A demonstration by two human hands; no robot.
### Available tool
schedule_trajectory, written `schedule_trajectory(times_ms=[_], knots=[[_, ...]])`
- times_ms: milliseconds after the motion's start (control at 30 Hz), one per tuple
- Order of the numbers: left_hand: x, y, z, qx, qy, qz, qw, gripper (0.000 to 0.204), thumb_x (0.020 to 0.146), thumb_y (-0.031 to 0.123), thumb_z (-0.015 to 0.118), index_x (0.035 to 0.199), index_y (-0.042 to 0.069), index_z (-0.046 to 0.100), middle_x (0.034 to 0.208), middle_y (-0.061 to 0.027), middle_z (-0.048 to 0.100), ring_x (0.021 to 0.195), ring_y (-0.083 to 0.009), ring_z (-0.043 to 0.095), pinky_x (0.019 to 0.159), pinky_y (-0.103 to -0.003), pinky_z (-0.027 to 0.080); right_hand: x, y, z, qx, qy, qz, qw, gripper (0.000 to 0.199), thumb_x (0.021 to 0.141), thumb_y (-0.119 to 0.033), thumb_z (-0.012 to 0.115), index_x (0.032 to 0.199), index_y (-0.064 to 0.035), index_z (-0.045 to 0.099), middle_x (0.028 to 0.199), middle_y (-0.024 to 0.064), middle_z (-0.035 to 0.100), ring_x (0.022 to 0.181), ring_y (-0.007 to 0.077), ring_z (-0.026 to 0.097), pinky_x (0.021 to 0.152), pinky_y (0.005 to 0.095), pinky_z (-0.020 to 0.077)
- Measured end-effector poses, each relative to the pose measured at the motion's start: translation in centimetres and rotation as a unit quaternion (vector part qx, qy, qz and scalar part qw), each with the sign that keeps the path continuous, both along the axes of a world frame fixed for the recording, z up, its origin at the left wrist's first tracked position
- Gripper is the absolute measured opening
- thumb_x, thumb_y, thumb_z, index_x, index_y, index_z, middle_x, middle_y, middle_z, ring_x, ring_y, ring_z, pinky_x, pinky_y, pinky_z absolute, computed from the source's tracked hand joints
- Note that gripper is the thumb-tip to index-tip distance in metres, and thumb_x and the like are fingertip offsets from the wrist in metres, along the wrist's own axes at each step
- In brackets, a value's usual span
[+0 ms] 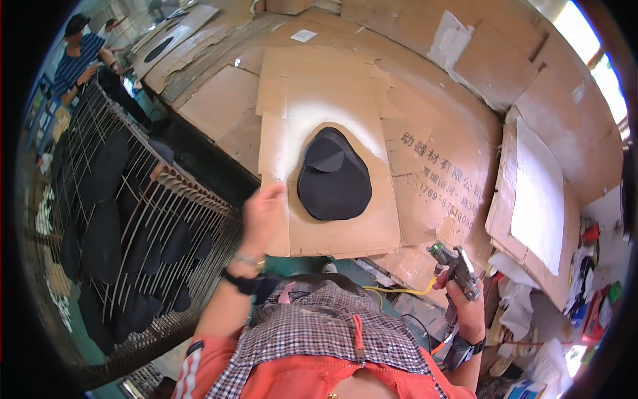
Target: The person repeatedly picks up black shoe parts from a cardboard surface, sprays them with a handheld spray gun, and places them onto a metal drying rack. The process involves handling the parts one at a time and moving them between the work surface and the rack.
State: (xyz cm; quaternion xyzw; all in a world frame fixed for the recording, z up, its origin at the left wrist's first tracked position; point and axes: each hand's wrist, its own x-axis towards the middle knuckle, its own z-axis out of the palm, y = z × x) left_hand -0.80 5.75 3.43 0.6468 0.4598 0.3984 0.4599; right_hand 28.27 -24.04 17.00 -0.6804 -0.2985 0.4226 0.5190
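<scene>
A spray gun (pixel 458 269) is gripped in my right hand (pixel 467 309), to the right of my body. From it a yellow hose (pixel 415 290) runs off to the left. Motion smears my left hand (pixel 264 209), and its fingers cannot be made out; it hovers by the left edge of a cardboard sheet (pixel 279 229). On that sheet lies a black teardrop-shaped piece (pixel 335 193), narrow end away from me. Near its top a small flap is folded over. Whitish residue marks the cardboard around its far end. Neither hand touches the black piece.
At my left stands a wire rack (pixel 156 193) holding several black pieces. Cardboard panels (pixel 565 126) wall the work surface at the back and right. A white sheet (pixel 535 193) leans at the right. Another person (pixel 83 63) is beyond the rack.
</scene>
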Motion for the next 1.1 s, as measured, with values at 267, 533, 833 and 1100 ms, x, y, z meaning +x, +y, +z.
schedule_trajectory(times_ms=[267,533,833,1100], knots=[[10.3,0.4,-13.9,0.147,0.361,-0.209,0.897,0.051,0.076,0.023,0.065,0.124,0.011,0.054,0.141,-0.0151,0.041,0.133,-0.0401,0.029,0.105,-0.053,0.03,-3.7,-2.3,0.2,0.019,0.01,-0.023,0.999,0.056,0.081,-0.018,0.072,0.128,0.0017,0.047,0.092,0.0066,0.063,0.083,0.0158,0.061,0.077,0.0308,0.0494],[6.3,0.4,-12.0,0.118,0.242,-0.144,0.952,0.044,0.075,0.017,0.068,0.116,0.005,0.058,0.132,-0.0195,0.047,0.126,-0.0376,0.038,0.106,-0.044,0.033,-5.1,-3.2,1.1,0.001,0.018,-0.046,0.999,0.054,0.081,-0.018,0.073,0.124,0.0026,0.049,0.089,0.0078,0.063,0.082,0.016,0.062,0.077,0.0303,0.05],[-0.3,0.1,-8.9,0.087,0.205,-0.085,0.971,0.036,0.076,0.012,0.065,0.111,0.002,0.061,0.123,-0.0165,0.055,0.118,-0.0326,0.048,0.103,-0.04,0.037,-5.7,-4.1,2.1,0.024,0.005,-0.031,0.999,0.057,0.079,-0.02,0.074,0.125,0.0024,0.049,0.086,0.0084,0.063,0.078,0.0168,0.062,0.073,0.0305,0.0493],[-2.5,-1.0,-7.2,0.055,0.126,-0.008,0.991,0.027,0.077,0.007,0.062,0.103,0.001,0.064,0.106,-0.0157,0.064,0.101,-0.0308,0.06,0.091,-0.036,0.047,-6.5,-5.1,2.9,0.037,-0.011,-0.094,0.995,0.06,0.078,-0.02,0.074,0.127,0.0029,0.047,0.084,0.0092,0.063,0.075,0.0161,0.061,0.069,0.0285,0.0499]])
